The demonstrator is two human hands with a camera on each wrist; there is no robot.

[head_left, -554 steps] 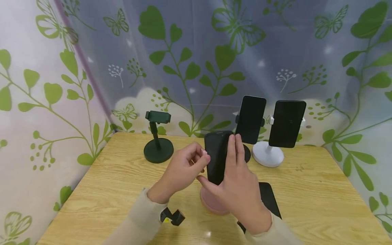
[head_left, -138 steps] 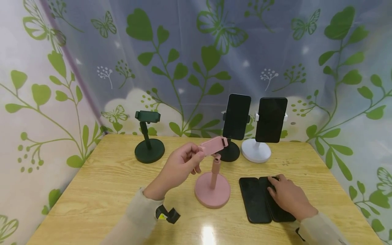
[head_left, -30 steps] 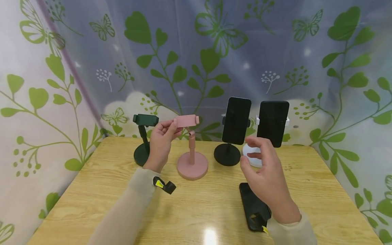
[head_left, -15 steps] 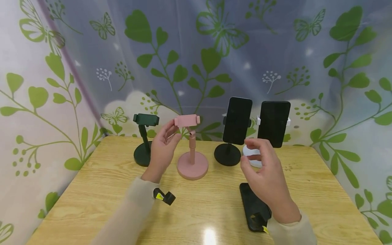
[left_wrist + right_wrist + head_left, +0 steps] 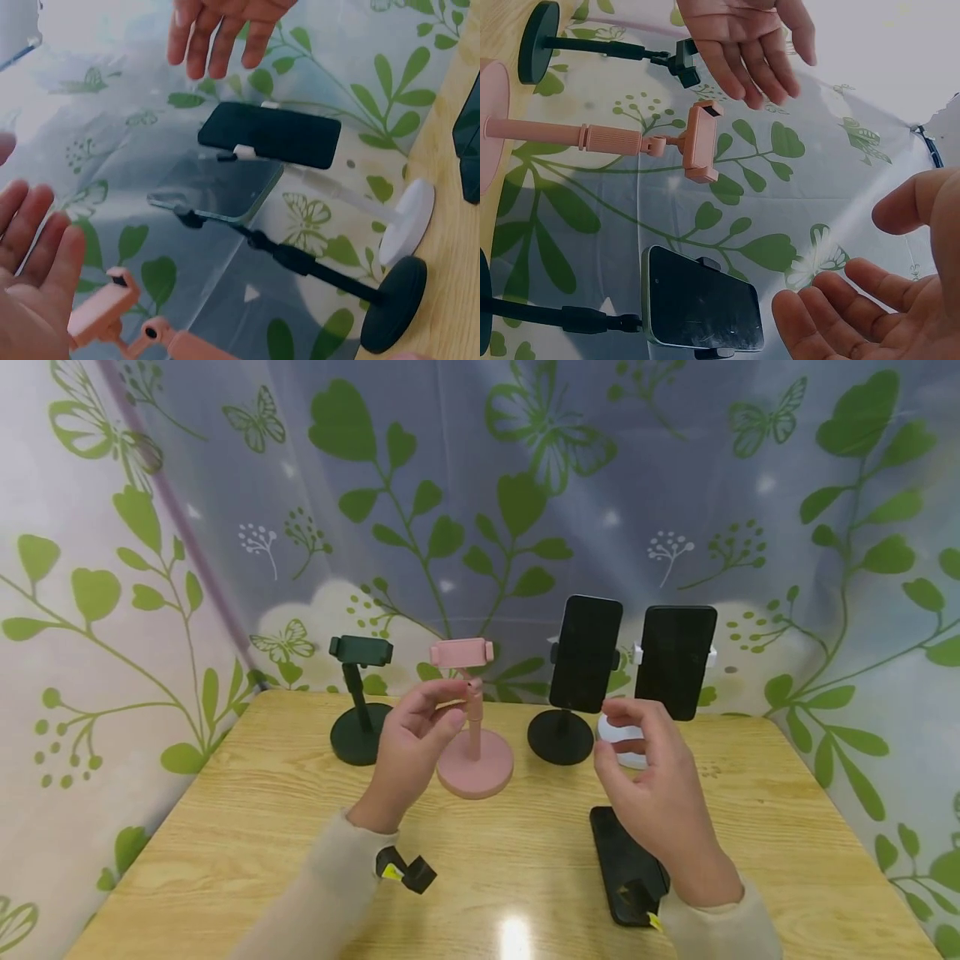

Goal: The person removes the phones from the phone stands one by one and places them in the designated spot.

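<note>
The pink phone stand [image 5: 476, 772] stands upright on the table with its clamp unoccupied. My left hand [image 5: 408, 747], fingers loosely bent and holding nothing, is in front of its stem; in the right wrist view, this hand [image 5: 750, 52] is apart from the clamp. Held in the air at the right, my right hand [image 5: 660, 793] also has loosely bent fingers around nothing. Beneath it, a black phone [image 5: 621, 856] lies flat, partly covered by the wrist. The dark green stand [image 5: 360, 652], left of the pink one, carries no phone.
Behind my right hand, a black stand [image 5: 558, 747] and a white stand [image 5: 617, 735] each hold an upright phone. A patterned curtain [image 5: 480, 485] hangs close behind the wooden table [image 5: 480, 877].
The phone has left the pink stand, which now stands farther back beside the green one. My left hand has released its clamp and dropped lower. My right hand has risen off the flat phones.
</note>
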